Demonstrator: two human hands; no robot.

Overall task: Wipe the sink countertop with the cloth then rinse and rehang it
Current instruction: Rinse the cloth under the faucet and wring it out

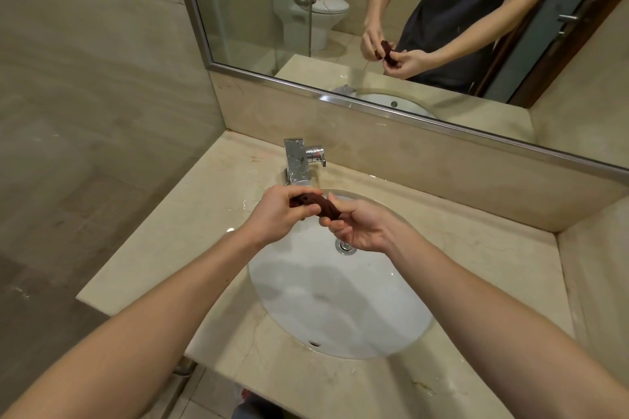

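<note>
Both hands close on a dark brown cloth (315,204) twisted into a short rope: the left hand (277,213) pinches its bunched far-left end between thumb and fingers, and the right hand (357,226) clamps the other end, palm turned up, so each grip is clenched on the cloth. The cloth's long axis runs from upper left to lower right, nearly level, its left end pointing toward the faucet (301,160) and its right end sinking into the right palm. It hangs in the air above the back part of the white oval sink (326,309), just in front of the faucet spout and over the drain (345,246), touching neither. Under the hands the basin lies open. The beige stone desk (218,187) rings the sink, with wet streaks at the rim left of the faucet; its left edge ends free, while a raised backsplash closes the back and a wall closes the right. Above the backsplash, the mirror (272,10) repeats the hands and cloth.
</note>
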